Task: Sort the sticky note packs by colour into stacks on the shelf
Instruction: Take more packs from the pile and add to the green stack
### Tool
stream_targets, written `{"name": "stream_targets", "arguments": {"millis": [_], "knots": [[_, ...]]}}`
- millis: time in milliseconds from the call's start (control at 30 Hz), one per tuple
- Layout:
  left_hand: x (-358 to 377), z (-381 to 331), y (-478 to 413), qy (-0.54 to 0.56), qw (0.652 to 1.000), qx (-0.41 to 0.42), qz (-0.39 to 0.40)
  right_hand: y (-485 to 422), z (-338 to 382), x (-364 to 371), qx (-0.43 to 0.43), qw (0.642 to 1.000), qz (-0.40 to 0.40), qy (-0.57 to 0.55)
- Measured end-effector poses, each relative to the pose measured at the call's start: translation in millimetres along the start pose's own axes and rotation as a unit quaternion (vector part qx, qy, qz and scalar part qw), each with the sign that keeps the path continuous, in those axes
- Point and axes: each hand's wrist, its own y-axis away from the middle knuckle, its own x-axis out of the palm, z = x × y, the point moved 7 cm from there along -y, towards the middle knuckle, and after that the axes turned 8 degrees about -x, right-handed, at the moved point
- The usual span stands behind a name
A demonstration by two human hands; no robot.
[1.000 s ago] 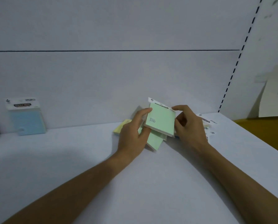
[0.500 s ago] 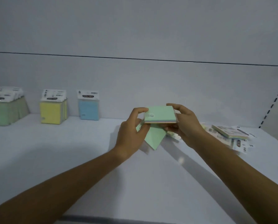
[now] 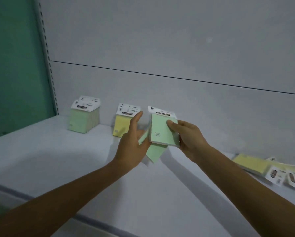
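Closest to me, my right grip (image 3: 189,139) is closed on a green pack (image 3: 162,129), with the thumb across its front face and the fingers behind. The pack is in the air above the shelf (image 3: 57,159), upright, its white header card on top and its long axis close to vertical with a slight lean. The printed face is turned towards me.

Just to its left, my left grip (image 3: 131,142) has a second green pack (image 3: 154,153) against the palm. That pack hangs lower, with one corner pointing down. The fingers I can see look fairly straight and the thumb is hidden, so I cannot tell whether this grip is closed on it.

Beyond the hands, the yellow stack (image 3: 122,124) stands just behind my left fingers. Further back and to the left is the green stack (image 3: 82,120), near the end of the shelf. Its packs stand on edge with headers up, in much the same pose as the one I hold.

I judge the move to be leftward and away from me, past the yellow stack, and my left grip is the nearer of the two. Loose yellow packs (image 3: 251,164) lie flat well off to my right.
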Motion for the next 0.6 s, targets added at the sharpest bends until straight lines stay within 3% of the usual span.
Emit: {"name": "stream_targets", "arguments": {"millis": [300, 467, 600], "knots": [[-145, 75, -46, 0.167, 0.984, -0.048, 0.036, -30, -29, 156, -0.086, 0.992, -0.022, 0.092], [-205, 113, -73, 0.11, 0.988, -0.033, 0.107, -35, -57, 208, -0.119, 0.99, -0.035, 0.074], [-243, 138, -107, 0.024, 0.995, -0.026, 0.095, -40, -74, 224, -0.102, 0.991, -0.086, 0.03]]}}
